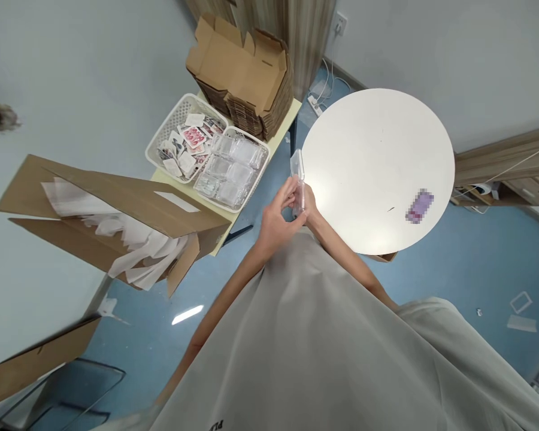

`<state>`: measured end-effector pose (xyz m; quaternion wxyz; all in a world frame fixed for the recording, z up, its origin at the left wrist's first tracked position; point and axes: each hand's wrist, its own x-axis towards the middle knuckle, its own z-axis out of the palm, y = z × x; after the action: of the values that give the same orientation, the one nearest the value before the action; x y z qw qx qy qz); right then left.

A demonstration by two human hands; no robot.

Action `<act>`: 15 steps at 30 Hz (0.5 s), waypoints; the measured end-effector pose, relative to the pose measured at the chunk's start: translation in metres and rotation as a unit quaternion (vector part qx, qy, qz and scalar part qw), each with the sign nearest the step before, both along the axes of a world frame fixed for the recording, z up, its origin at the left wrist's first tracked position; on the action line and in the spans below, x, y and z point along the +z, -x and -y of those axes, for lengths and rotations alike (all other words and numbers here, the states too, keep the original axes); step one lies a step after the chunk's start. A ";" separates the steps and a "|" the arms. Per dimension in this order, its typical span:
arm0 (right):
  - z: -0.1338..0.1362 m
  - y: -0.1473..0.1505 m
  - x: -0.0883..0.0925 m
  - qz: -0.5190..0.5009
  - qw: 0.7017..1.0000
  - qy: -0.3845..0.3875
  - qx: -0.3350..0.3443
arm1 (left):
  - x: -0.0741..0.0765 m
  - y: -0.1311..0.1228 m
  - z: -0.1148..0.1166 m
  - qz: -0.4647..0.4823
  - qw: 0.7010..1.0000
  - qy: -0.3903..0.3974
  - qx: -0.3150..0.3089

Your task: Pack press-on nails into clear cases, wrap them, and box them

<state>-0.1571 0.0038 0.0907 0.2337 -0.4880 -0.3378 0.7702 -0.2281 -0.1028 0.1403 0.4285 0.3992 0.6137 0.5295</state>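
A small clear plastic case is held upright in front of my body, its hinged lid raised away from the base. My left hand grips the case from the left, thumb at its lower end and fingers along its side. On the other side, my right hand is closed around the case, partly hidden behind it. Whether anything lies inside the case, I cannot tell. To the left, a white basket holds several clear plastic cases. Beside it, another white basket holds many small printed cards or packets.
A stack of flattened cardboard boxes stands behind the baskets on a pale yellow table. An open carton with white sheets is at the left. At the right, a round white table bears a blurred purple item.
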 end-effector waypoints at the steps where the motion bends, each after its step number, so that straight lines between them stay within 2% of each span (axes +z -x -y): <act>1: -0.002 -0.002 0.000 0.021 0.999 -0.027 -0.003 | 0.000 0.002 -0.002 0.038 0.999 0.004 0.015; 4: -0.010 -0.011 0.001 0.104 0.984 -0.141 0.041 | 0.000 0.007 -0.008 0.165 0.982 0.037 0.084; 8: -0.018 -0.025 0.010 0.179 0.938 -0.274 0.115 | -0.004 0.015 -0.015 0.264 0.940 0.112 0.184; 11: -0.019 -0.028 0.026 0.194 0.914 -0.322 0.152 | -0.015 0.022 -0.018 0.313 0.911 0.147 0.224; 15: -0.011 -0.026 0.050 0.158 0.898 -0.349 0.217 | -0.037 0.031 -0.019 0.374 0.874 0.164 0.262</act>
<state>-0.1315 0.0152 0.1404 0.1591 -0.4051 -0.7148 0.5474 -0.2594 -0.0842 0.1029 0.5309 -0.0804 0.5679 0.6238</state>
